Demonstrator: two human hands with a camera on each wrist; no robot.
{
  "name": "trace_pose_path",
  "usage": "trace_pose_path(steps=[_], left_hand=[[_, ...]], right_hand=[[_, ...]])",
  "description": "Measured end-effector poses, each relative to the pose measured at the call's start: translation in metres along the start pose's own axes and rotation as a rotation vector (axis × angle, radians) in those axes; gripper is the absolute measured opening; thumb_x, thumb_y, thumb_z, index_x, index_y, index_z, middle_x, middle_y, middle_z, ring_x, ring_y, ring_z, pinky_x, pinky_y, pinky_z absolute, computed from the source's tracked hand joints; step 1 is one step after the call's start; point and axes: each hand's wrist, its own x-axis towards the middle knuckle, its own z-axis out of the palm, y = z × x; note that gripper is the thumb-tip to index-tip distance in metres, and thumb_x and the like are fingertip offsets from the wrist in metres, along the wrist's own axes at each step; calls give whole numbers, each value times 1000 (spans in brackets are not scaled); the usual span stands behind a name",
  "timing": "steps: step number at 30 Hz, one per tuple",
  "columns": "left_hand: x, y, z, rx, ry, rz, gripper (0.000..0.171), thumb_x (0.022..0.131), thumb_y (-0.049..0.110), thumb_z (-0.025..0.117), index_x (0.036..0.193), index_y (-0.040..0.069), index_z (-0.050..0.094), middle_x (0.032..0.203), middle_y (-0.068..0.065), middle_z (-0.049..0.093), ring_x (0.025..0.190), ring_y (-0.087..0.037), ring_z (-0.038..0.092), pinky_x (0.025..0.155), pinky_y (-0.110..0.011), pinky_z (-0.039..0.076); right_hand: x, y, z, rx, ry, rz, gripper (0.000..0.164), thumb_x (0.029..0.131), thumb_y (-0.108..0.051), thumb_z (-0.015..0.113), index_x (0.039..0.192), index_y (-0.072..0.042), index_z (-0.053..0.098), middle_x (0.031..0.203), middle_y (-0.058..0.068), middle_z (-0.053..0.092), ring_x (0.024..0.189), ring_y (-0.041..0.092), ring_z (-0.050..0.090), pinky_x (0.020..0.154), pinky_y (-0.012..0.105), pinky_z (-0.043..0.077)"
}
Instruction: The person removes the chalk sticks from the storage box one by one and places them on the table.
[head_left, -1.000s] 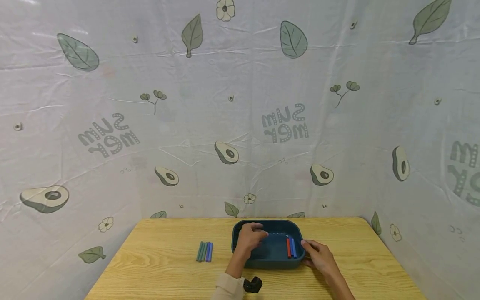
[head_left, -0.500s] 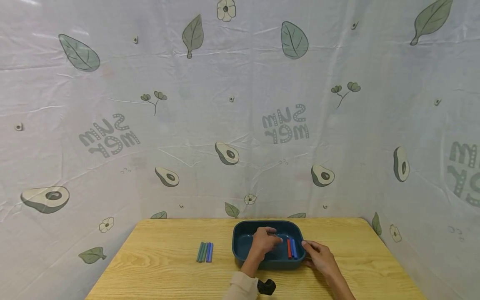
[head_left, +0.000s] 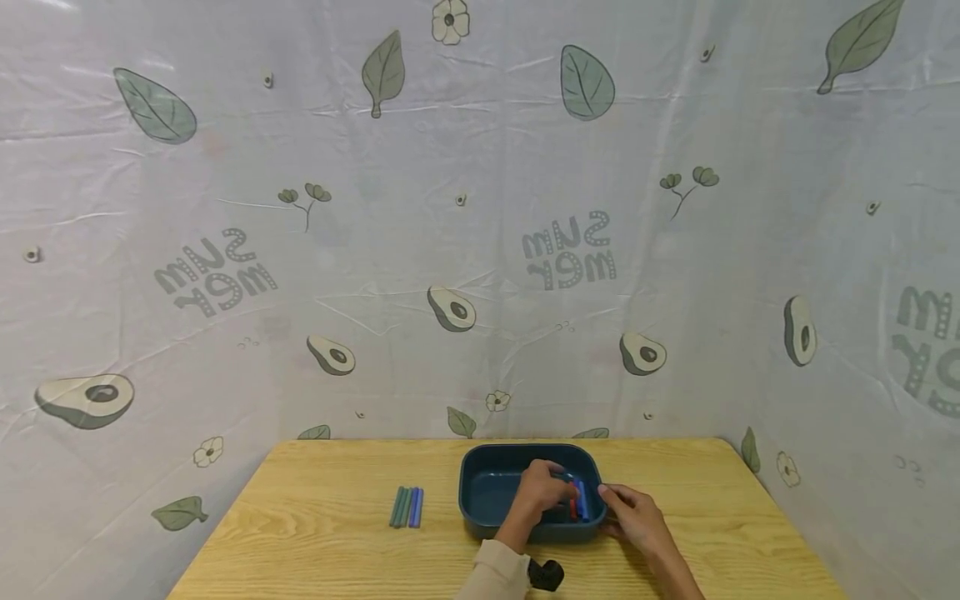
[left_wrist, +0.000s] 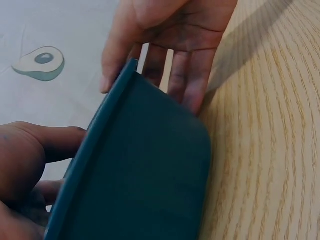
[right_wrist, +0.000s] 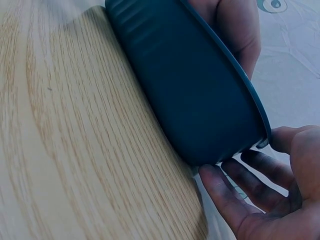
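A deep dark-teal tray point(head_left: 495, 530) stands on the table. My left hand point(head_left: 542, 490) reaches inside it, fingertips at a red stick point(head_left: 573, 510) and blue sticks point(head_left: 583, 500) near the right end. In the head view the thumb and index finger partly cover the red stick, so a grip on it cannot be told. My right hand point(head_left: 637, 518) grips the tray's right end. Its thumb is at the rim and its other fingers point(right_wrist: 220, 187) reach below the outer wall. In the left wrist view the tray wall hides the sticks.
Left of the tray, several green sticks point(head_left: 401, 507) and blue-violet sticks point(head_left: 416, 508) lie side by side on the wooden table point(head_left: 330, 558). A pale printed curtain point(head_left: 390, 250) hangs behind and at both sides.
My left hand has moved right within the tray, from its left part to the red and blue sticks. My right hand keeps its place at the tray's right end.
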Motion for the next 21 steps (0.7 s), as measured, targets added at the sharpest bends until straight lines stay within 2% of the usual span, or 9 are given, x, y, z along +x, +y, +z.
trace_pose_path(steps=[3,7,10,17,21], left_hand=[[3,-2,3,51,17,2,44,81,-4,82,124,-7,71,94,-10,74,76,-24,78,69,-37,65],[6,-3,7,152,51,-20,46,77,-1,86,122,-3,74,95,-8,75,75,-16,70,69,-32,60],[10,-4,10,233,76,-26,45,73,1,90,116,0,77,100,-11,77,80,-17,66,72,-33,59],[24,-13,15,427,127,27,38,69,9,96,105,7,83,100,-9,79,85,-21,69,78,-38,63],[23,-11,16,457,128,32,34,70,7,96,101,5,83,97,-12,79,85,-27,71,81,-44,64]], right_hand=[[0,-1,0,6,1,-2,51,109,-33,65,140,7,66,129,22,75,106,23,78,79,38,67],[0,-2,1,8,-4,-2,50,109,-32,64,141,7,65,130,23,75,108,25,78,80,38,67],[0,-2,1,6,-9,-1,50,110,-31,63,142,7,65,131,24,74,110,26,78,80,39,67],[0,-3,2,22,-1,-10,48,110,-29,63,140,9,65,129,25,75,110,27,78,80,39,67],[0,-3,3,28,1,-5,48,109,-29,64,138,9,66,128,25,75,108,26,78,80,40,67]])
